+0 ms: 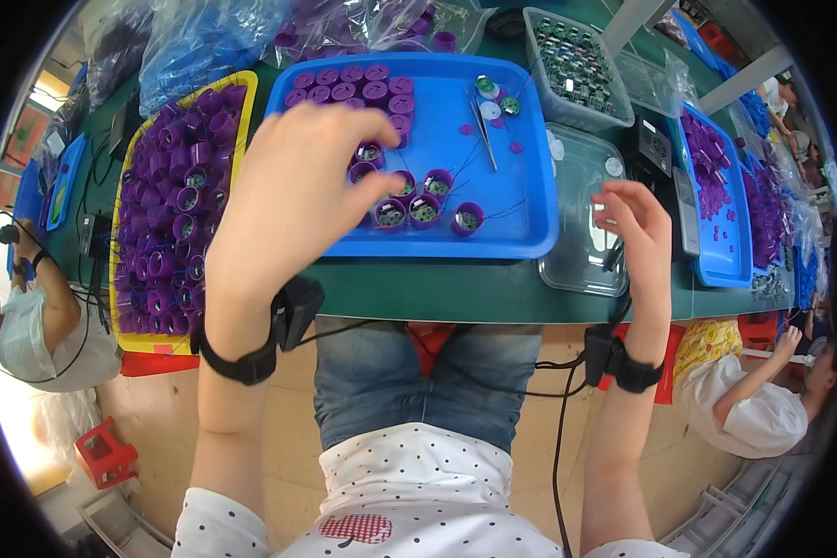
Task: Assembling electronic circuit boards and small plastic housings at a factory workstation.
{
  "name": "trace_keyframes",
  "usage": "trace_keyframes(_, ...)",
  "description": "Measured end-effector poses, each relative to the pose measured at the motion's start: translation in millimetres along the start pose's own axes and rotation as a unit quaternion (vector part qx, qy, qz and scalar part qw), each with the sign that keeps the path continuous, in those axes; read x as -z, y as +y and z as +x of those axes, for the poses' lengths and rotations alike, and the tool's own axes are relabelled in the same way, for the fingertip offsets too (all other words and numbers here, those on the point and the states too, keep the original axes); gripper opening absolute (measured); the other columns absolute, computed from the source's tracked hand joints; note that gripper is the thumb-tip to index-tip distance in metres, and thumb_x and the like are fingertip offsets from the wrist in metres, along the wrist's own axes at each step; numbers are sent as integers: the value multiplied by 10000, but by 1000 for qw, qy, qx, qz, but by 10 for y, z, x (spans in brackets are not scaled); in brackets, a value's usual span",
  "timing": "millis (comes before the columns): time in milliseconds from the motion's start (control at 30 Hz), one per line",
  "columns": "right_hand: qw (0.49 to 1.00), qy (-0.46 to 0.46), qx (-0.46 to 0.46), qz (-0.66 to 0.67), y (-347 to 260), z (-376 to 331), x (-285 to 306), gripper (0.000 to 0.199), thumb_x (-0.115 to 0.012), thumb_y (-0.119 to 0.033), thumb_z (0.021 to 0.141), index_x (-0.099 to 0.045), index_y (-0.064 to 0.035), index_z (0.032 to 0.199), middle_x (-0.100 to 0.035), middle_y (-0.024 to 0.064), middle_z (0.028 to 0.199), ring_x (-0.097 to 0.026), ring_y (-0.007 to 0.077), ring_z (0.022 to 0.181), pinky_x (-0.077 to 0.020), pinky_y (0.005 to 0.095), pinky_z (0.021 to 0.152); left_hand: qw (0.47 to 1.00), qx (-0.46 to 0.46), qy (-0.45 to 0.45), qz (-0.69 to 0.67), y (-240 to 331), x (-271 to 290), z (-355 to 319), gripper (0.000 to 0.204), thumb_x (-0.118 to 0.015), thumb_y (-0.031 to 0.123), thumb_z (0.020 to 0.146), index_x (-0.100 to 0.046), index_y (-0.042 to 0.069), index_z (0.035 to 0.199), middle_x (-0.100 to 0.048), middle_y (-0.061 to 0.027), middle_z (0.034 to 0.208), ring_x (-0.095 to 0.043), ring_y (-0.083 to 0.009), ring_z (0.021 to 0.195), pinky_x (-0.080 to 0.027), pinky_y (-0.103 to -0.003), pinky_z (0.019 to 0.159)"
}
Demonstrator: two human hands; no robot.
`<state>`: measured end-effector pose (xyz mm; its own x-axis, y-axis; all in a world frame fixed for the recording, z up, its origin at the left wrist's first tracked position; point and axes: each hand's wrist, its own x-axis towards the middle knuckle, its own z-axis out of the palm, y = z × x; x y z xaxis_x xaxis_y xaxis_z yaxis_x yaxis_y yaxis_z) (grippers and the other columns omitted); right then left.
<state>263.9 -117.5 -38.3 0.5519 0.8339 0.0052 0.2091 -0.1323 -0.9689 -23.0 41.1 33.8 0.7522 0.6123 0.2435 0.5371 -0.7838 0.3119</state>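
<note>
My left hand [298,177] reaches over the left part of a blue tray [521,244]. Its thumb and index finger are apart, and nothing shows held between them. Below them stand several open purple cups [425,210] with small green circuit boards and thin wires inside. Behind the hand, rows of closed purple cups [375,92] fill the tray's far left corner; the hand covers part of them. To the right, my right hand [637,228] hovers over a clear plastic lid [577,270], fingers loosely bent and apart, with nothing visible in them.
Metal tweezers [484,135] and round green boards [511,105] lie in the blue tray. A yellow tray [250,93] heaped with purple cups stands left. At the back right is a clear bin [614,119] of circuit boards. Black devices [654,147] stand right; co-workers sit at both sides.
</note>
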Motion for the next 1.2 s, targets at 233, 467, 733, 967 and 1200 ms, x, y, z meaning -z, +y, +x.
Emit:
trace_keyframes(233, 954, 10, 68, -291, 27, 523, -72, 266, -643, -168, 767, -633, -26, 992, -665, 104, 896, -627, 190, 751, -489, 306, 702, 992, 14, -123, -15, 213, -684, 1356, 254, -683, 190, 747, -671, 13, 928, -668, -172, 899, -648, -319, 863, -508, -391, 752)
trace_keyframes(467, 956, -5, 26, -293, 71, 303, 62, 261, -649, -97, 744, -620, -12, 989, -655, 129, 933, -628, 214, 759, -502, 323, 689, 987, 10, -144, 64, 272, -1283, 1713, 215, -651, 115, 728, -654, 51, 933, -670, -156, 925, -633, -334, 925, -516, -412, 770)
trace_keyframes(733, 937, -60, 129, -320, -29, 606, -168, 285, -647, -85, 754, -612, -18, 1028, -659, 108, 945, -640, 203, 786, -504, 314, 730, 951, -37, -308, -3, 169, -987, 1682, 225, -718, 96, 666, -688, 58, 886, -681, -116, 891, -651, -262, 863, -514, -343, 731)
trace_keyframes(967, 912, -75, 150, -375, 66, 801, -298, 228, -676, -76, 704, -642, -6, 919, -659, 146, 869, -652, 260, 768, -508, 355, 717, 971, -83, -185, -124, 165, -474, 1348, 204, -694, 90, 712, -683, 34, 908, -686, -103, 870, -655, -217, 840, -508, -316, 747)
trace_keyframes(1200, 951, 24, 93, -294, -208, 467, -168, 162, -677, -123, 740, -642, -4, 845, -667, 101, 757, -659, 182, 701, -510, 282, 668, 872, 37, -91, -479, 337, -71, 529, 166, -618, 118, 856, -630, -28, 935, -664, -88, 859, -651, -140, 777, -519, -267, 732)
